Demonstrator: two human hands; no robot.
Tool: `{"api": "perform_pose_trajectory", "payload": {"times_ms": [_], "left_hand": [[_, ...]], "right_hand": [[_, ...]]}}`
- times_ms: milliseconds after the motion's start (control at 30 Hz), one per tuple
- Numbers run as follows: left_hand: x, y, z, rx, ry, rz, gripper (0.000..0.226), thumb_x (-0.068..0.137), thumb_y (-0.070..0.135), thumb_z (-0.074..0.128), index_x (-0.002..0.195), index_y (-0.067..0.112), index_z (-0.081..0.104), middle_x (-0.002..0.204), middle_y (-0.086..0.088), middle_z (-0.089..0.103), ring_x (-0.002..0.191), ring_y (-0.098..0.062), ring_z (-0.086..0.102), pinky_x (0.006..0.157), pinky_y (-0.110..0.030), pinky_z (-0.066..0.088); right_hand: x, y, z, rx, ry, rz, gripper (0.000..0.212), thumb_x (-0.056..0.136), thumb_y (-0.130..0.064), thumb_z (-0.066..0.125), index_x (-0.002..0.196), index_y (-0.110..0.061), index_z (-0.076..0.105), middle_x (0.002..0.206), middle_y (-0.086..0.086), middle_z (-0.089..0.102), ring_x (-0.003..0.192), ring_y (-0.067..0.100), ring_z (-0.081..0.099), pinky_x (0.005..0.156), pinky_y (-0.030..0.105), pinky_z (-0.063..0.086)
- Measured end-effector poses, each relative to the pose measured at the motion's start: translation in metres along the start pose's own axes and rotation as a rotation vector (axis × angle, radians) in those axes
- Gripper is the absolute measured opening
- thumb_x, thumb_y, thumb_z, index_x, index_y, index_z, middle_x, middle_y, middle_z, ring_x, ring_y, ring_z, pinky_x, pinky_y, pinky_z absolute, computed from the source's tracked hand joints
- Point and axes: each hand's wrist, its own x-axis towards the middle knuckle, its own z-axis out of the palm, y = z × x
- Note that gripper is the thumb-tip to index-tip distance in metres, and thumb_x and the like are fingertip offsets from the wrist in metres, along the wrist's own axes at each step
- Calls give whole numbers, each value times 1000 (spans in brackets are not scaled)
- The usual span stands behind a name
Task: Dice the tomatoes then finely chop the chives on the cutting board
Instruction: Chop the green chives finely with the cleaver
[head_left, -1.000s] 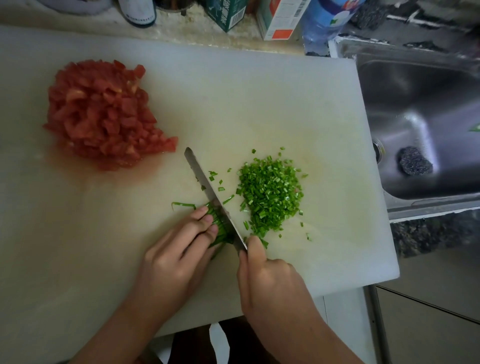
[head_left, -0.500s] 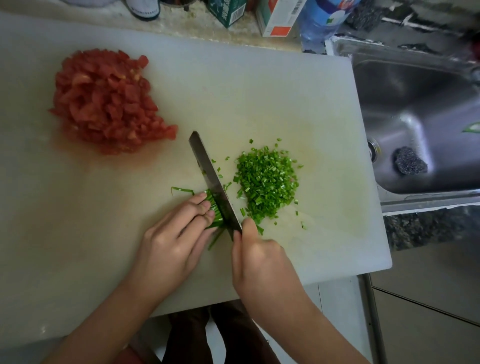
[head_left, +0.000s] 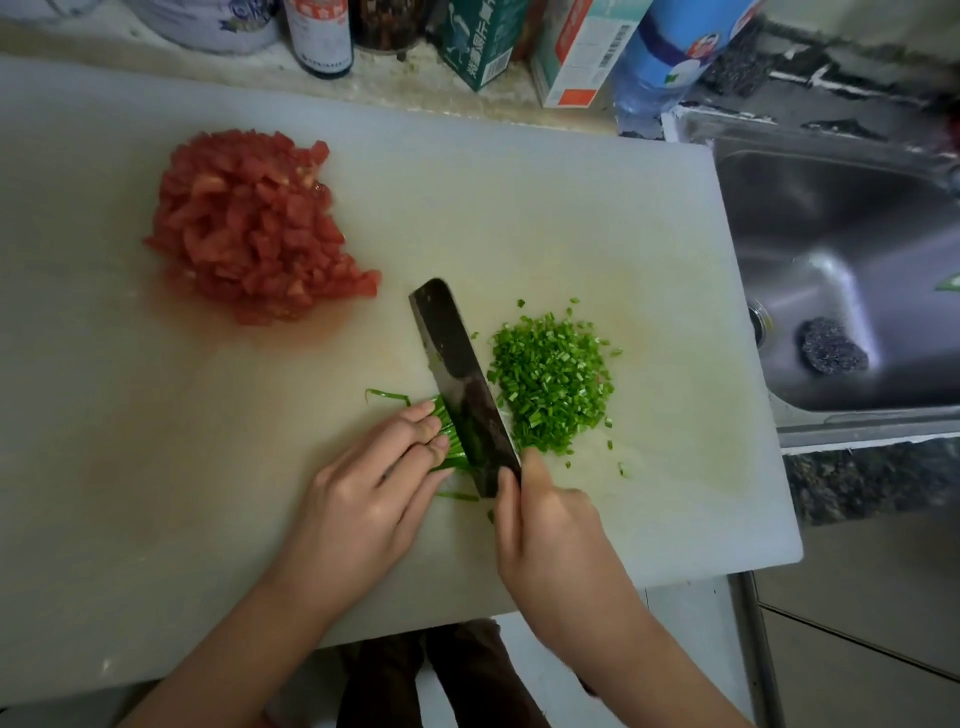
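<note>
Head view: dark knife (head_left: 457, 374) points away-left across green chive bundle (head_left: 451, 442) on white plastic cutting board (head_left: 519, 208). Fingers of the left hand (head_left: 358, 509), pressed together, pin the bundle; right hand (head_left: 550, 535) grips the handle. Steel sink (head_left: 831, 234) holds a dark scourer (head_left: 834, 353)

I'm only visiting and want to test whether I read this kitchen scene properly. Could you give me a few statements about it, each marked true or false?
1. The tomatoes lie diced in a pile on the board. True.
2. The right hand grips the knife. True.
3. The chopped chives lie left of the blade. False: they lie to its right, and the uncut chives are on its left.
4. The left hand rests idle off the board. False: its fingers press on the uncut chives, right beside the blade.
5. A dark scrubber lies in the sink. True.
</note>
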Motion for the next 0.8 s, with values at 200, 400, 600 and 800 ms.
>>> {"api": "perform_pose_trajectory", "payload": {"times_ms": [200, 400, 600, 800], "left_hand": [[-1, 0, 0, -2, -22, 5, 14, 87, 12, 71, 93, -1, 73, 100, -9, 68, 120, -18, 61, 102, -28, 48], [-1, -1, 2, -12, -15, 0, 14, 87, 12, 71, 92, -1, 73, 99, -8, 68, 119, -19, 62, 103, -28, 48], [-1, -1, 0, 5, -14, 9, 20, 91, 17, 64, 94, -1, 73, 100, -9, 67, 119, -18, 61, 103, -29, 48], [-1, 0, 0, 20, -37, -1, 18, 89, 16, 67, 94, -1, 72, 101, -8, 67, 121, -17, 60, 103, -29, 48]], "right_hand": [[16, 1, -10, 102, -39, 12, 18, 100, -28, 34, 89, -16, 41, 57, 3, 47, 46, 17, 40, 49, 27, 26], [18, 11, -36, 158, -15, 35, 20, 98, -34, 33, 82, -23, 40, 49, 0, 43, 44, 19, 42, 40, 26, 32], [-2, 14, -46, 180, -62, 79, 23, 97, -38, 33, 79, -25, 39, 50, 0, 40, 42, 16, 39, 39, 24, 28], [-8, 7, -33, 78, -74, 12, 21, 98, -36, 29, 80, -26, 33, 47, -3, 37, 47, 20, 41, 47, 30, 30]]}}
